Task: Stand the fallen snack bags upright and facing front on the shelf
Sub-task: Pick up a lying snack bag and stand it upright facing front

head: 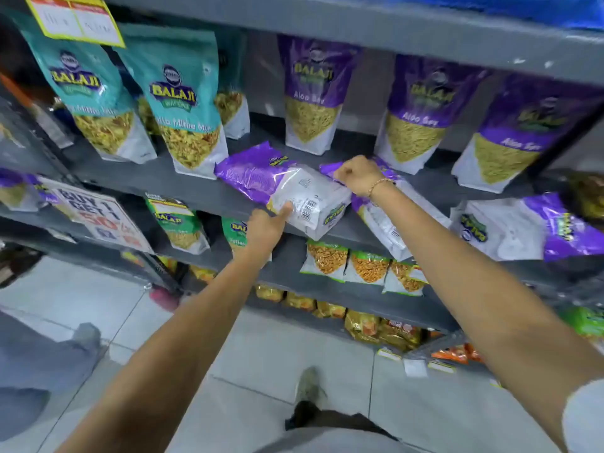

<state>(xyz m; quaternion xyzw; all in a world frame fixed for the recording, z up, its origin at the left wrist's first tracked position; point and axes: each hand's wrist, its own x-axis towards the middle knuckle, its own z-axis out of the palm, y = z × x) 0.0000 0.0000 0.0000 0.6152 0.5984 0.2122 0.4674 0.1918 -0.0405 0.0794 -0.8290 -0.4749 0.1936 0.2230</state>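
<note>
Standing the fallen purple bags up starts from the grey shelf (157, 181), which carries upright purple bags (315, 93) along its back from 12 to 2 o'clock. Three bags lie flat at the front edge. The middle fallen bag (277, 184) lies back side up, its barcode showing and its bottom over the edge. A second fallen bag (382, 220) lies just beside it at 3 o'clock, and a third fallen bag (510, 227) lies further right. The left hand (264, 228) touches the middle bag's lower corner with extended fingers, not yet closed. The right hand (358, 174) is clenched on the second bag's top seal. I judge it best to lift by the top, turn the printed front outward, and set the flat bottom down well behind the edge.
</note>
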